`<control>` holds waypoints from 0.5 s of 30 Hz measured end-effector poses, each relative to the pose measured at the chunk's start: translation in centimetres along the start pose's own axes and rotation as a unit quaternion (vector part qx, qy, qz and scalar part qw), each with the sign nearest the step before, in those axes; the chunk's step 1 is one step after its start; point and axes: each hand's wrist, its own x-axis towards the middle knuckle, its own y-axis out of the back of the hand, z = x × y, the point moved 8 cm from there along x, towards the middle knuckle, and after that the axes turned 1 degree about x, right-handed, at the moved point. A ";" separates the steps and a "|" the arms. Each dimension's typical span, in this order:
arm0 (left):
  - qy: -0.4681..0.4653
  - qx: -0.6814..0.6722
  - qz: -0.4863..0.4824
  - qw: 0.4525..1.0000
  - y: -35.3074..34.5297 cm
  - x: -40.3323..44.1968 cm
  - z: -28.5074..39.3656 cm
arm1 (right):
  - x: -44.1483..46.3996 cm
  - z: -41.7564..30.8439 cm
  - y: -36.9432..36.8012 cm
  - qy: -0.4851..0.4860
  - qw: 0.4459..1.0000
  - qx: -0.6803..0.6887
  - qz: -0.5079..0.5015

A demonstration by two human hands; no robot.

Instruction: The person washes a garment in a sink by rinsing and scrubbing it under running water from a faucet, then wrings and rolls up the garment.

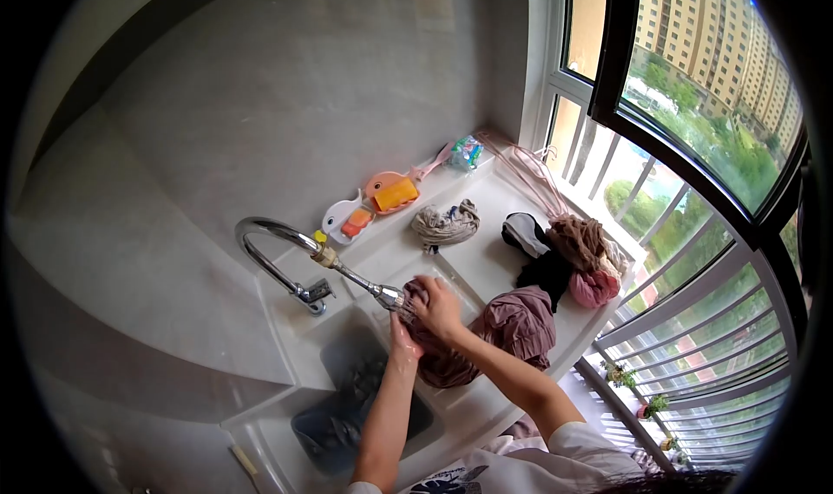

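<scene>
A dusky mauve garment (pixel 514 325) lies bunched over the sink's edge and ribbed counter, with one end gathered between both hands. My left hand (pixel 404 338) is wet and supports that end from below, its fingers partly hidden by the cloth. From above, my right hand (pixel 438 308) presses and grips the same end with bent fingers. Directly beside both hands is the chrome spray head of the curved faucet (pixel 388 296). Below them, a grey basin (pixel 323 366) contains dark wet cloth in water.
On the ledge by the wall are a white fish-shaped soap dish (pixel 336 214), a pink one with an orange soap bar (pixel 396 196) and a small packet (pixel 466 153). A beige cloth (pixel 445 223), a clothes pile (pixel 583 247) and pink hangers (pixel 531 173) lie rightward, near the window railing.
</scene>
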 end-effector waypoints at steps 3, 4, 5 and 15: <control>-0.066 0.022 -0.044 0.997 2.7 2.1 1.3 | -5.2 -5.2 -1.8 0.159 0.979 -0.081 -0.097; -0.077 0.030 -0.026 0.996 2.9 1.8 1.5 | -5.0 -4.9 -2.0 0.158 0.979 -0.080 -0.099; -0.087 0.038 -0.008 0.995 2.9 1.6 1.6 | -3.9 -4.0 -2.0 0.124 0.985 -0.082 -0.083; -0.034 0.110 -0.013 0.993 -0.7 -0.8 0.8 | -6.2 -7.7 -1.0 0.250 0.961 -0.086 -0.078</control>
